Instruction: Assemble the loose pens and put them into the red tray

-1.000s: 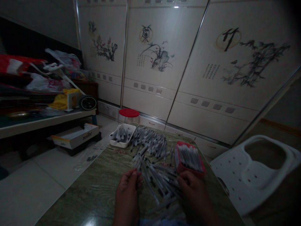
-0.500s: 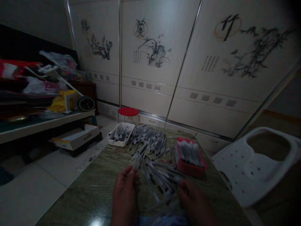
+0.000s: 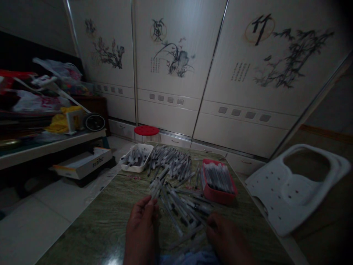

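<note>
A loose pile of slim plastic tubes with dark parts, possibly pens, lies scattered across the middle of a green wood-patterned table. My left hand rests at the pile's left edge with curled fingers next to the tubes. Whether it grips one is hidden. My right hand lies at the lower right of the pile, its fingertips among the tubes. Beyond it stands a red tray packed with parallel tubes. A white tray holding more tubes sits at the table's far left.
A red-topped stool stands behind the table, before white cabinets with ink paintings. To the right is a white plastic seat. On the left, a shelf bears bags, and a flat box lies below it.
The whole scene has shifted left and up in view as my head turned. My right hand has drawn back toward me, away from the red tray. The tubes look unmoved.
</note>
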{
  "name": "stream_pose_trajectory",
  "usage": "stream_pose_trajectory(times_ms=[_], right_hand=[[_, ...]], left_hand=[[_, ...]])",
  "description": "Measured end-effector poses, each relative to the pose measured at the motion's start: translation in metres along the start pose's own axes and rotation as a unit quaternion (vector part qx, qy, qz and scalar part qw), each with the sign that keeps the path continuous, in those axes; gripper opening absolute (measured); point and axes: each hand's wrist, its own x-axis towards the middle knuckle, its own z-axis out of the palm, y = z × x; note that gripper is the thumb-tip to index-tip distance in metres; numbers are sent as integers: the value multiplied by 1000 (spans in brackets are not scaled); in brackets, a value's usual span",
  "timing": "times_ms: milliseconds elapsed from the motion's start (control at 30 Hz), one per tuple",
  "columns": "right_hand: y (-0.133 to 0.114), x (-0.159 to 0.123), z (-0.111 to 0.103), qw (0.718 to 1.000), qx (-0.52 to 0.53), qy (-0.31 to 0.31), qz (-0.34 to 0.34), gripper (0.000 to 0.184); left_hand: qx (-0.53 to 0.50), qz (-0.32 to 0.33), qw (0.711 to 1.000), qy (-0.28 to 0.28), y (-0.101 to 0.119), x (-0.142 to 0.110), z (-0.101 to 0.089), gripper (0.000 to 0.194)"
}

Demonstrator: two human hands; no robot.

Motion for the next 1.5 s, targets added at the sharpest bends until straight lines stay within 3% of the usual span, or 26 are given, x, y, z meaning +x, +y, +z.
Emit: stream_pose_trajectory(times_ms=[233,400,567,667,767,867,1000,1233,1500], right_hand=[[-3,1,0,999,-33,-14,16,14],[-3,-1,-7,1000,7,-6,-11,20],[-10,-5,-12,995,76,-12,-65,24],[-16,-9,-11,989,105,-17,-103,23],[-22,-13,-5,987,96,-12,-132,23],[-27,-15,-1,987,74,-22,-142,24],[-27,-15,-4,990,52,-44,-124,27],[-13,-10,-13,987,96,-62,-118,27],[-1,-9,-21,989,120,-33,-83,28]], left_hand=[[37,6,999,-13,3,-4,2,49],[75,5,996,-44,-1,-2,1,44],[92,-25,989,-116,-6,-4,2,52],[105,-44,976,-187,-6,-9,4,54],[103,-69,957,-261,-8,-12,4,55],[104,-78,949,-288,-13,-9,1,46],[84,-92,952,-279,-18,-3,-2,36],[53,-104,964,-240,-15,-1,-2,35],[-1,-93,981,-168,-5,-5,4,40]])
